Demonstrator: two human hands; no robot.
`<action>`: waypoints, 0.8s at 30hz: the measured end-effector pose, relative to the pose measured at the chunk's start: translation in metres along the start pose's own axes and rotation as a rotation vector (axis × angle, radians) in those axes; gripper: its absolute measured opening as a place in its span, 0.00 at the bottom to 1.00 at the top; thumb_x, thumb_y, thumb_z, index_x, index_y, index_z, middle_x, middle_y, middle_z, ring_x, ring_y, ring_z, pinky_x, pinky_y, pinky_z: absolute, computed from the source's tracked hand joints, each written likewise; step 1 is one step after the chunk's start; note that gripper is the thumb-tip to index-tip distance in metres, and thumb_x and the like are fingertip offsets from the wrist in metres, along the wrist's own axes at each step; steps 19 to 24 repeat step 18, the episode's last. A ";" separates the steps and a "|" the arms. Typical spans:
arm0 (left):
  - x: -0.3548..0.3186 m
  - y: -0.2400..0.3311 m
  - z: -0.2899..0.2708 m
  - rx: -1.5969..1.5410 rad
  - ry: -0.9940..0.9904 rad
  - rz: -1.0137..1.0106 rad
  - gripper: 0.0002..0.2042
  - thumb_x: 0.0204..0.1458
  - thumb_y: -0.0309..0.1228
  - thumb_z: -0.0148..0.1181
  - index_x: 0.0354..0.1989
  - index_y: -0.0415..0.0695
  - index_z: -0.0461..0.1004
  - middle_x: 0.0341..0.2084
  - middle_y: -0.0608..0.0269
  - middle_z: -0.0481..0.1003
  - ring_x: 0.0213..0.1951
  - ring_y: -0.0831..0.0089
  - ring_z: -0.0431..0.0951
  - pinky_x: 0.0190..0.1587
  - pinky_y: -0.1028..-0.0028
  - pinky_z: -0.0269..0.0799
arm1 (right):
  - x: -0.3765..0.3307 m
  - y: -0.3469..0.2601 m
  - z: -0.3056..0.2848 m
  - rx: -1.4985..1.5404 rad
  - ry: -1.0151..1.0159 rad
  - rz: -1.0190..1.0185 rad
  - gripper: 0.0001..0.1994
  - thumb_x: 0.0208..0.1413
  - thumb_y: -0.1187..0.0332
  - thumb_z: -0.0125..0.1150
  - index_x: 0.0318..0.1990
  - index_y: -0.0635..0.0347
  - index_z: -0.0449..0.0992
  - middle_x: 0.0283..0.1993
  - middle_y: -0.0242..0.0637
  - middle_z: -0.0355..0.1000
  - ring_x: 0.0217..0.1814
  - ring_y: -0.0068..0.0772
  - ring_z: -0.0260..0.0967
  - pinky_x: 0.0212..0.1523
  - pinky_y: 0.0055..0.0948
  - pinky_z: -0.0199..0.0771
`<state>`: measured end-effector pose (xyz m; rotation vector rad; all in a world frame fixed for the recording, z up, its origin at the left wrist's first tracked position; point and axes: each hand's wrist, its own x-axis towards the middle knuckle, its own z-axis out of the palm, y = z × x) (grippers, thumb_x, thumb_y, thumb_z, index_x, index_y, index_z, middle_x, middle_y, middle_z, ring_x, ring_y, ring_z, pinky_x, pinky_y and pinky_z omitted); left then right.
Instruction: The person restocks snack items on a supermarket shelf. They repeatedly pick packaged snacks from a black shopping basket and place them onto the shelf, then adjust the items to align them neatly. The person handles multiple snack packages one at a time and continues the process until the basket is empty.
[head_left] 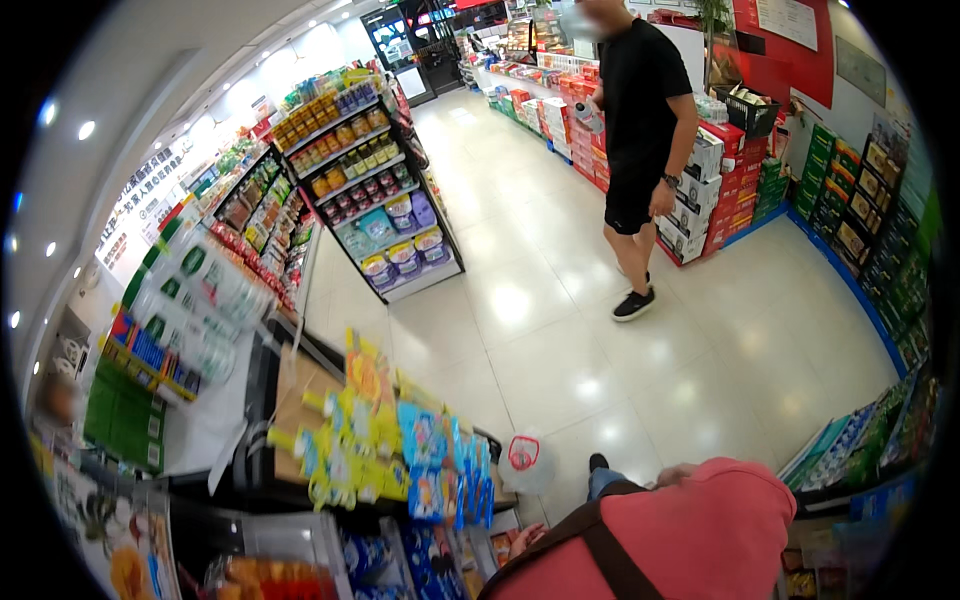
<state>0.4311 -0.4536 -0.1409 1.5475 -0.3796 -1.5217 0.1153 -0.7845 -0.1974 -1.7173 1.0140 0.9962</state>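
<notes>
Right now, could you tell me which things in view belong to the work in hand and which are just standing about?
In hand:
- left hand, partly hidden, at the low shelf
- blue snack packets beside it
- right hand, raised, nothing visibly in it

Just about:
- clear plastic bag on the floor
- yellow packets
- drinks shelf
- red boxes
- person in black

Bright ceiling lights glare off the glossy floor (560, 330); fisheye edges bend, left side blurred.
</notes>
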 end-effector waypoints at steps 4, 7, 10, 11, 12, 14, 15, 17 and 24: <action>0.067 0.057 0.005 0.003 -0.008 0.028 0.23 0.61 0.34 0.58 0.63 0.40 0.63 0.52 0.60 0.75 0.51 0.72 0.73 0.53 0.73 0.69 | 0.017 0.044 -0.038 0.196 -0.012 0.072 0.36 0.53 0.46 0.60 0.62 0.66 0.66 0.53 0.55 0.74 0.57 0.55 0.71 0.50 0.50 0.73; 0.109 0.112 0.017 0.018 -0.030 0.094 0.23 0.61 0.34 0.57 0.63 0.40 0.63 0.52 0.60 0.75 0.51 0.72 0.74 0.53 0.73 0.69 | 0.022 0.068 -0.072 0.308 0.010 0.107 0.35 0.53 0.47 0.60 0.62 0.65 0.67 0.53 0.55 0.74 0.57 0.54 0.71 0.49 0.50 0.74; 0.123 0.216 0.051 0.088 -0.026 0.164 0.21 0.63 0.36 0.55 0.61 0.40 0.65 0.52 0.61 0.75 0.49 0.76 0.74 0.50 0.74 0.68 | 0.029 0.097 -0.092 0.425 0.041 0.129 0.34 0.54 0.47 0.59 0.62 0.64 0.68 0.53 0.54 0.75 0.57 0.54 0.71 0.49 0.50 0.74; 0.126 0.227 0.052 0.079 -0.019 0.182 0.21 0.63 0.36 0.55 0.61 0.39 0.65 0.52 0.60 0.76 0.50 0.75 0.74 0.50 0.74 0.68 | 0.031 0.099 -0.106 0.442 0.048 0.130 0.34 0.54 0.48 0.59 0.62 0.63 0.68 0.53 0.54 0.75 0.57 0.53 0.71 0.48 0.50 0.75; 0.136 0.238 0.055 0.066 -0.014 0.159 0.21 0.62 0.35 0.56 0.61 0.39 0.65 0.52 0.59 0.76 0.49 0.74 0.75 0.51 0.74 0.69 | 0.039 0.112 -0.110 0.468 0.072 0.119 0.34 0.54 0.48 0.59 0.62 0.63 0.69 0.52 0.53 0.75 0.57 0.53 0.71 0.48 0.51 0.75; 0.152 0.246 0.057 0.053 -0.028 0.186 0.19 0.61 0.32 0.58 0.59 0.38 0.68 0.49 0.60 0.77 0.45 0.76 0.76 0.49 0.74 0.73 | 0.054 0.117 -0.108 0.503 0.089 0.098 0.33 0.54 0.48 0.59 0.62 0.62 0.69 0.52 0.53 0.75 0.57 0.52 0.71 0.47 0.51 0.75; 0.162 0.250 0.053 0.097 -0.052 0.162 0.19 0.61 0.33 0.58 0.58 0.38 0.69 0.47 0.61 0.77 0.45 0.77 0.75 0.47 0.74 0.73 | 0.066 0.118 -0.110 0.518 0.101 0.090 0.33 0.54 0.48 0.59 0.62 0.62 0.69 0.52 0.53 0.75 0.57 0.52 0.71 0.47 0.51 0.75; 0.185 0.283 0.055 0.173 -0.101 0.074 0.20 0.61 0.35 0.57 0.59 0.39 0.69 0.48 0.60 0.77 0.46 0.75 0.75 0.50 0.75 0.72 | 0.078 0.114 -0.103 0.551 0.091 0.103 0.32 0.54 0.49 0.59 0.61 0.61 0.70 0.52 0.52 0.75 0.57 0.52 0.72 0.47 0.51 0.76; 0.179 0.302 0.062 0.241 -0.106 0.057 0.19 0.61 0.34 0.57 0.59 0.39 0.69 0.48 0.59 0.77 0.48 0.74 0.75 0.52 0.74 0.71 | 0.073 0.113 -0.096 0.555 0.069 0.125 0.32 0.54 0.49 0.59 0.61 0.61 0.70 0.52 0.52 0.75 0.57 0.52 0.72 0.47 0.51 0.76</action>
